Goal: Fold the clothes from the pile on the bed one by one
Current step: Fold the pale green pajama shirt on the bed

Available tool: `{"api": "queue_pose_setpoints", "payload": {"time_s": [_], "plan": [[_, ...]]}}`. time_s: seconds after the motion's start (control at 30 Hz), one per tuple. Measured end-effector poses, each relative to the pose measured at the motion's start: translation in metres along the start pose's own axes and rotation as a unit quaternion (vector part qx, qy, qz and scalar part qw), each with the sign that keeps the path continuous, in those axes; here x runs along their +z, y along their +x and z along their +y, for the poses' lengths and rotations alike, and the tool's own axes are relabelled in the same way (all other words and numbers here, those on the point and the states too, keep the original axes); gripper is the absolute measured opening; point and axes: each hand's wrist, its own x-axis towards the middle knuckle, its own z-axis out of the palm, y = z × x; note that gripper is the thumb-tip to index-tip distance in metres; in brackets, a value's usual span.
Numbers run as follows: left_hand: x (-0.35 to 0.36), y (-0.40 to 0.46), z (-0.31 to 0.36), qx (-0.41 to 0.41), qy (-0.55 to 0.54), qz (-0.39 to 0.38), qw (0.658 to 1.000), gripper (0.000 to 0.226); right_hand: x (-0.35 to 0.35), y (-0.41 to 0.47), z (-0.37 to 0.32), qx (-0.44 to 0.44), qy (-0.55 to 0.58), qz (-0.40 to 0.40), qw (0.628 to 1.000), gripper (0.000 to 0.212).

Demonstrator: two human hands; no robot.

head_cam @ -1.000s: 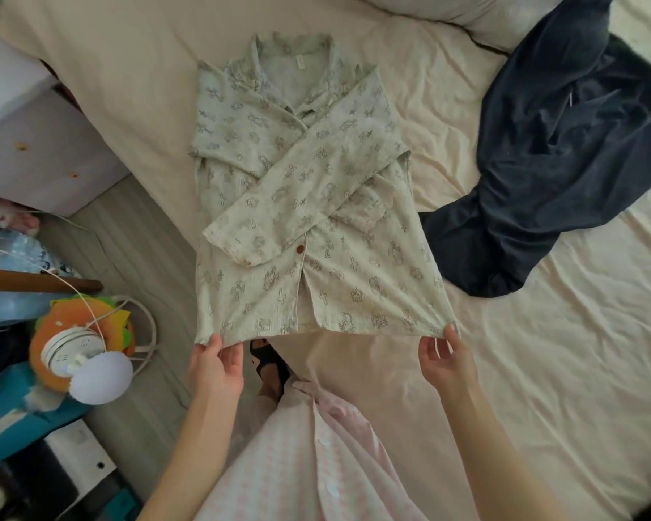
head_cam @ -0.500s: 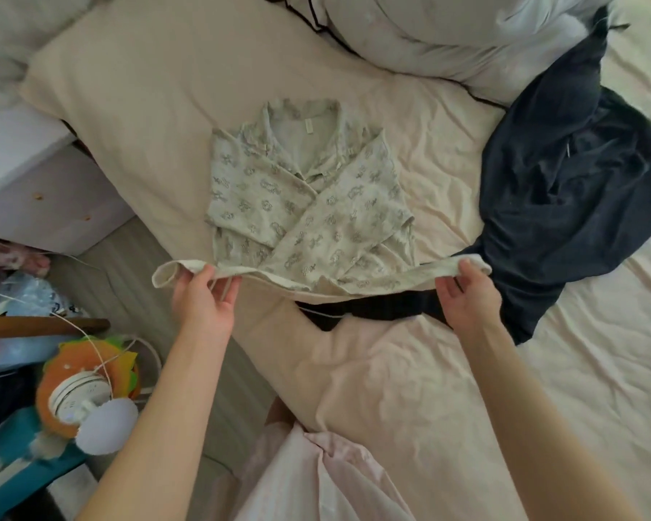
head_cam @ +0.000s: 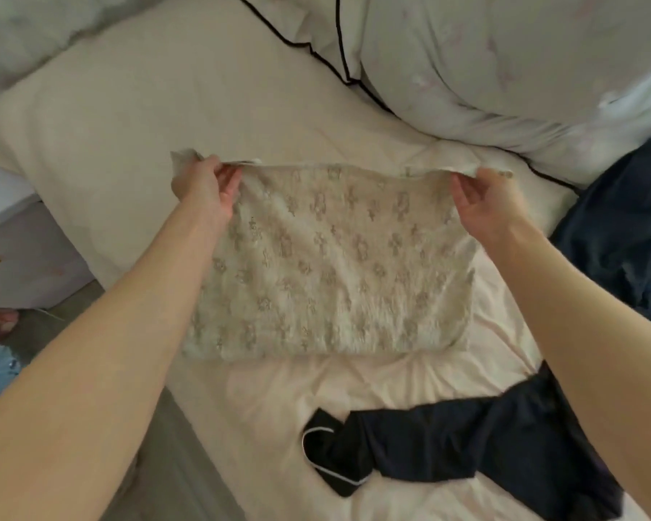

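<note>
Folded in half on the cream bed, printed shirt, fold line near, hem at far edge. Left hand pinching far-left hem corner, fingers curled round fabric. Right hand pinching far-right corner likewise. Just near of the shirt, dark garment crumpled, running off right. Far right, pale duvet with black piping.
</note>
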Motion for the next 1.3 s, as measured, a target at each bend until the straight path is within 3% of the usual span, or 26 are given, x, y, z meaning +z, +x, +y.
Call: {"api": "queue_pose_setpoints", "payload": {"time_s": [0.07, 0.13, 0.27, 0.4, 0.47, 0.53, 0.6, 0.67, 0.77, 0.93, 1.13, 1.2, 1.23, 1.3], "plan": [[-0.002, 0.019, -0.011, 0.006, 0.071, -0.026, 0.997, 0.048, 0.002, 0.017, 0.015, 0.017, -0.035, -0.024, 0.999, 0.032], [-0.02, 0.026, -0.03, 0.028, 0.164, -0.027, 0.986, 0.048, -0.011, 0.019, 0.033, 0.033, -0.08, -0.016, 0.996, 0.03], [-0.091, 0.024, -0.061, 0.13, 0.346, 0.045, 0.928, 0.042, -0.066, -0.013, 0.069, 0.026, -0.207, 0.09, 0.974, 0.017], [-0.159, 0.002, -0.084, 0.113, 0.403, 0.116, 0.901, 0.042, -0.134, -0.058, 0.103, 0.079, -0.274, 0.223, 0.932, 0.038], [-0.182, -0.012, -0.096, 0.048, 0.4, 0.128, 0.906, 0.053, -0.159, -0.07, 0.116, 0.161, -0.225, 0.268, 0.923, 0.05], [-0.195, -0.021, -0.105, -0.031, 0.39, 0.131, 0.911, 0.068, -0.169, -0.073, 0.122, 0.256, -0.113, 0.249, 0.927, 0.064], [-0.201, -0.025, -0.109, -0.113, 0.327, 0.124, 0.93, 0.084, -0.166, -0.069, 0.123, 0.289, 0.008, 0.216, 0.933, 0.061], [-0.202, -0.026, -0.106, -0.153, 0.255, 0.101, 0.949, 0.075, -0.158, -0.059, 0.12, 0.268, 0.061, 0.205, 0.939, 0.046], [-0.203, -0.028, -0.098, -0.121, 0.212, 0.074, 0.967, 0.035, -0.151, -0.057, 0.117, 0.224, 0.073, 0.223, 0.946, 0.041], [-0.207, -0.051, -0.082, -0.073, 0.185, 0.076, 0.977, 0.033, -0.162, -0.079, 0.109, 0.15, 0.024, 0.276, 0.949, 0.026], [-0.229, -0.091, -0.088, -0.11, 0.175, 0.088, 0.974, 0.037, -0.197, -0.118, 0.118, 0.141, -0.057, 0.312, 0.938, 0.039], [-0.226, -0.098, -0.087, -0.099, 0.189, 0.074, 0.974, 0.036, -0.199, -0.124, 0.124, 0.106, -0.146, 0.325, 0.928, 0.041], [-0.222, -0.1, -0.085, -0.084, 0.203, 0.066, 0.973, 0.034, -0.197, -0.128, 0.127, 0.055, -0.249, 0.327, 0.91, 0.043], [-0.211, -0.104, -0.08, -0.041, 0.244, 0.05, 0.968, 0.026, -0.188, -0.138, 0.132, -0.099, -0.465, 0.236, 0.848, 0.042]]}}
